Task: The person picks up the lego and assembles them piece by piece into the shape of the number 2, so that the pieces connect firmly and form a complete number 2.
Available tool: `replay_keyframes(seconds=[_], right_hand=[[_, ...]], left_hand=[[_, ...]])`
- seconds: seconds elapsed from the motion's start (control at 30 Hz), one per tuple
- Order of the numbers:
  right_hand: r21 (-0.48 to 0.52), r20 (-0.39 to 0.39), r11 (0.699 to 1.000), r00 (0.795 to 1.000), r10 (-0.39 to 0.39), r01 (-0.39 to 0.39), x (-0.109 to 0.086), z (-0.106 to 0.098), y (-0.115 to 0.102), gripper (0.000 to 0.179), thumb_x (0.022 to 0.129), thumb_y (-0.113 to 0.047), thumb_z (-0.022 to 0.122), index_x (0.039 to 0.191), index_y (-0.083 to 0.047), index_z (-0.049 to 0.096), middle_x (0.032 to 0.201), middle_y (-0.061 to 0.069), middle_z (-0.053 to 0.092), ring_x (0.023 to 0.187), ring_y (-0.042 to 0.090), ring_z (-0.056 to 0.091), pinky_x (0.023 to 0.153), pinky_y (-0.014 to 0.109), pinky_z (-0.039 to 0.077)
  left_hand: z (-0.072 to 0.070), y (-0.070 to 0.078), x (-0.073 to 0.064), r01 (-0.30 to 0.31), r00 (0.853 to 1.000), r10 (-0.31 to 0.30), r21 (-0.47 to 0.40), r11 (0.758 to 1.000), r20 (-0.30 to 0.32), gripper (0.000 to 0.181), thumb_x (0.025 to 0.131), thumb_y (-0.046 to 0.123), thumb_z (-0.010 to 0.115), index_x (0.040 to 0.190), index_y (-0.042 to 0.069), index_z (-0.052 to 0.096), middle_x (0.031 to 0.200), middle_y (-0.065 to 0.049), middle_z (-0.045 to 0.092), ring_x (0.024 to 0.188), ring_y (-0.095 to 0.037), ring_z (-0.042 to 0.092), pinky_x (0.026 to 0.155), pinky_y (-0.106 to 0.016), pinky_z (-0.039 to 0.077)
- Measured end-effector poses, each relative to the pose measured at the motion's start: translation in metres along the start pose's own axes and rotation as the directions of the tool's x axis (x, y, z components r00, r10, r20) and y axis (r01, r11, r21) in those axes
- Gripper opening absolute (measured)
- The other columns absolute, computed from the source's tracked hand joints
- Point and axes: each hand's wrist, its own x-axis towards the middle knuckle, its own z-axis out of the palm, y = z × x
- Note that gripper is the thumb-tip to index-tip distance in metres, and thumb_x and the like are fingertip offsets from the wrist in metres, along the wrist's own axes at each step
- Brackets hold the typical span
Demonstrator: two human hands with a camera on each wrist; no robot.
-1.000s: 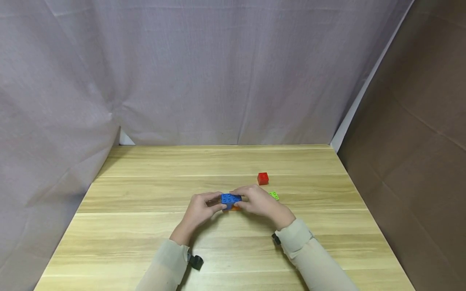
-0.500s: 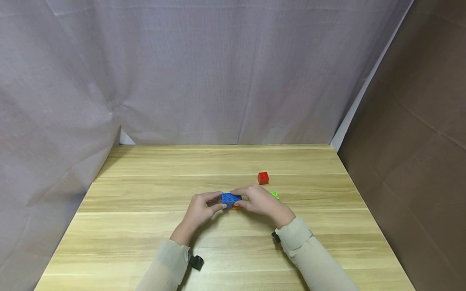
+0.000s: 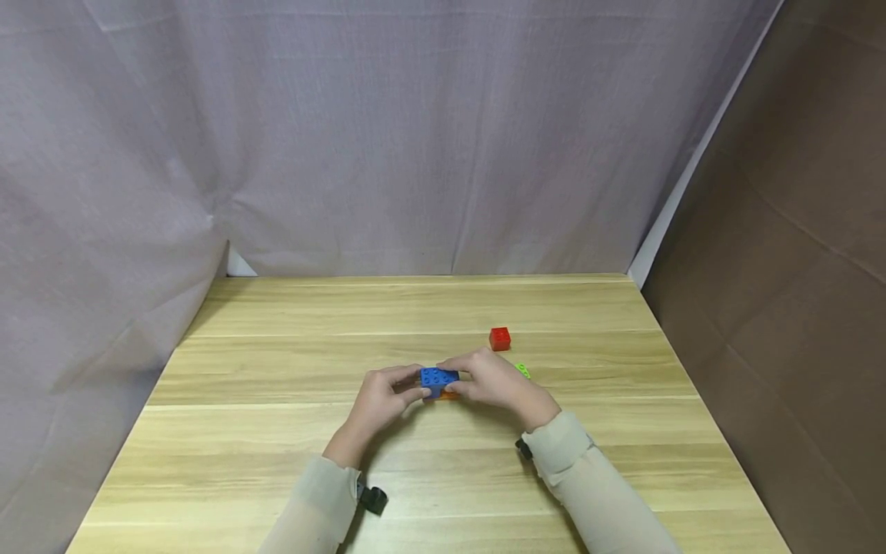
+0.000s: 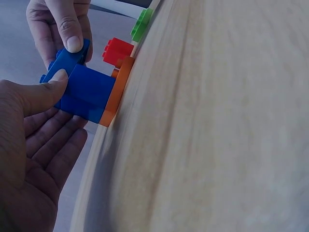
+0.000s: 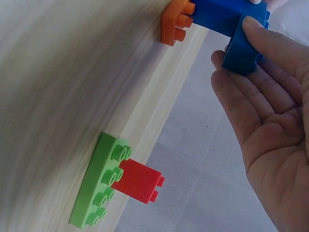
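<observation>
In the head view, the right hand [image 3: 490, 380] arches slightly higher than before. It now hides more of the green brick [image 3: 523, 370].

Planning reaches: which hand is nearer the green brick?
Right. In the head view, the right hand partly covers the green brick; the left hand is farther left, holding blue bricks.

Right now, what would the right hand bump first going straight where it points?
Besides the upper blue brick it pinches, the right hand would probably meet the left hand first, facing it in the head view; depth is unclear.
</observation>
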Motion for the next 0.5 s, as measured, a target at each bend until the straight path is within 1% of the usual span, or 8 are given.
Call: replay_keyframes(seconds=[0.13,0.2,0.37,0.5], right_hand=[[0.002,0.002,1.000,1.000,-0.005,0.005,0.0008,-0.0012,-0.0006,0.035,0.092,-0.015,0.075,0.126,-0.008,0.071,0.123,0.006,0.070,0.095,0.008,0.066,0.082,0.037,0.060],[-0.001,0.005,1.000,1.000,-0.007,0.007,0.0006,-0.0015,-0.0008,0.035,0.093,-0.015,0.075,0.127,-0.008,0.071,0.123,0.006,0.070,0.093,0.008,0.065,0.081,0.036,0.060],[-0.010,0.006,1.000,1.000,0.001,0.000,0.0000,-0.0017,-0.0010,0.036,0.093,-0.017,0.075,0.127,-0.010,0.070,0.124,0.004,0.070,0.087,0.007,0.063,0.076,0.030,0.058],[0.000,0.010,1.000,1.000,0.008,-0.008,0.0005,-0.0005,0.0006,0.036,0.093,-0.017,0.075,0.128,-0.010,0.070,0.124,0.004,0.070,0.087,0.006,0.063,0.076,0.028,0.058]], left_hand=[[0.0000,0.0001,0.0000,0.006,1.000,-0.006,-0.001,1.000,0.000,0.045,0.083,0.025,0.084,0.125,0.013,0.072,0.119,-0.003,0.072,0.098,-0.009,0.070,0.086,-0.021,0.056],[-0.0001,0.0005,-0.0001,0.009,1.000,-0.009,-0.001,1.000,0.000,0.045,0.083,0.025,0.084,0.124,0.013,0.072,0.119,-0.004,0.072,0.098,-0.010,0.070,0.086,-0.021,0.056],[-0.0006,0.0018,-0.0003,0.004,1.000,-0.004,0.003,1.000,-0.006,0.044,0.083,0.024,0.084,0.124,0.013,0.073,0.118,-0.004,0.072,0.098,-0.010,0.071,0.086,-0.021,0.056],[-0.0008,0.0023,-0.0008,0.003,1.000,-0.003,0.004,1.000,-0.006,0.044,0.083,0.023,0.084,0.124,0.013,0.072,0.119,-0.004,0.072,0.098,-0.010,0.071,0.086,-0.021,0.056]])
